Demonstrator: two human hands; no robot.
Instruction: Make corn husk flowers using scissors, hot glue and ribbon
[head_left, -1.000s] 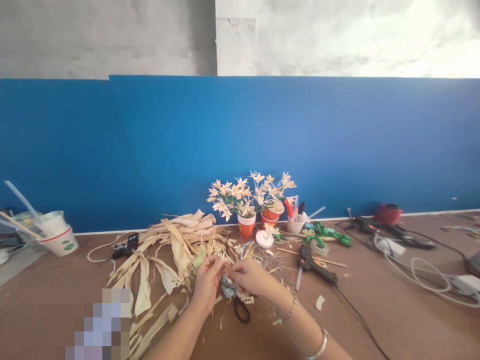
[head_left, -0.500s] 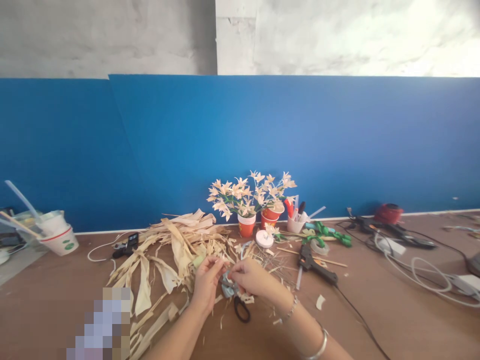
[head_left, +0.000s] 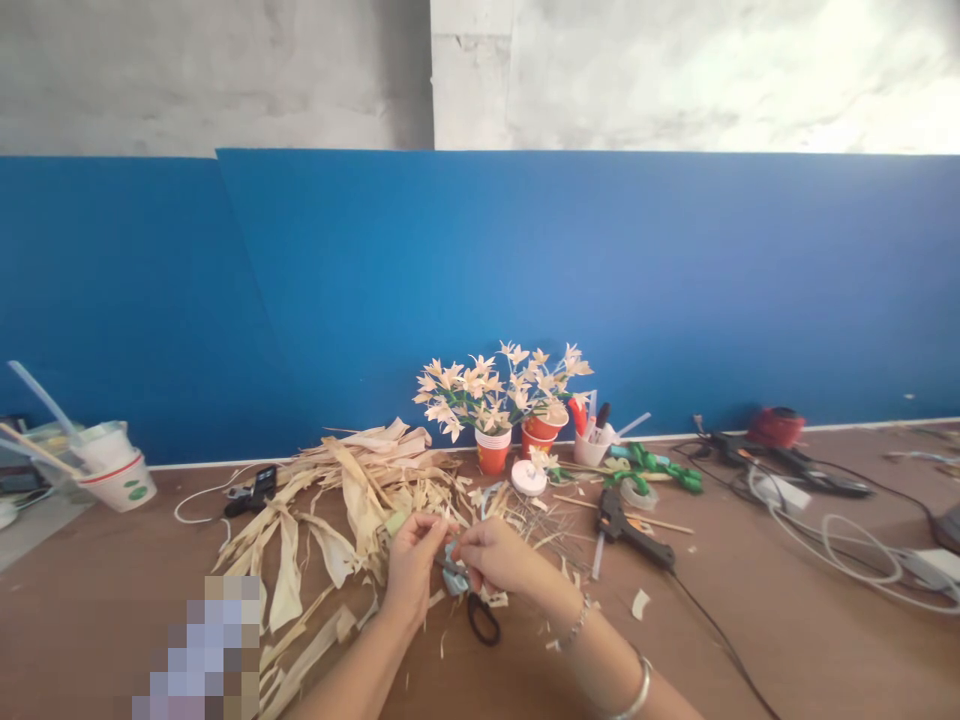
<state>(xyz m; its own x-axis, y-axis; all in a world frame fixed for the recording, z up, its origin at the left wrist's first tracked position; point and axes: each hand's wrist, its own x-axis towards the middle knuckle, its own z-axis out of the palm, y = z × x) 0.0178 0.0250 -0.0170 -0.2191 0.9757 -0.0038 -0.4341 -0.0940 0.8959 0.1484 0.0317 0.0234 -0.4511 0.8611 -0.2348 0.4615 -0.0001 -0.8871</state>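
Observation:
My left hand [head_left: 412, 560] is closed in a pinch, with a tiny pale tip showing at its fingertips; its kind is too small to make out. Close beside it, my right hand [head_left: 495, 552] has its fingers pressed together, and whatever they hold is hidden. Below both hands lies a pair of scissors with a black handle [head_left: 484, 620], partly covered by my right hand. A light blue scrap [head_left: 454, 580] sits between the hands. Dried corn husks [head_left: 360, 490] are heaped to the left and behind my left hand.
Pale star-shaped flowers [head_left: 480, 378] stand in red paper cups [head_left: 493, 455] at the back. A black glue gun [head_left: 630, 532] and its cord lie to the right, near green stems [head_left: 652, 465]. White cups [head_left: 120, 480] stand far left; white cables [head_left: 832, 550] far right.
Both hands stay nearly in place. The fingers of my right hand have shifted slightly beside the left fingertips; the things on the table look the same.

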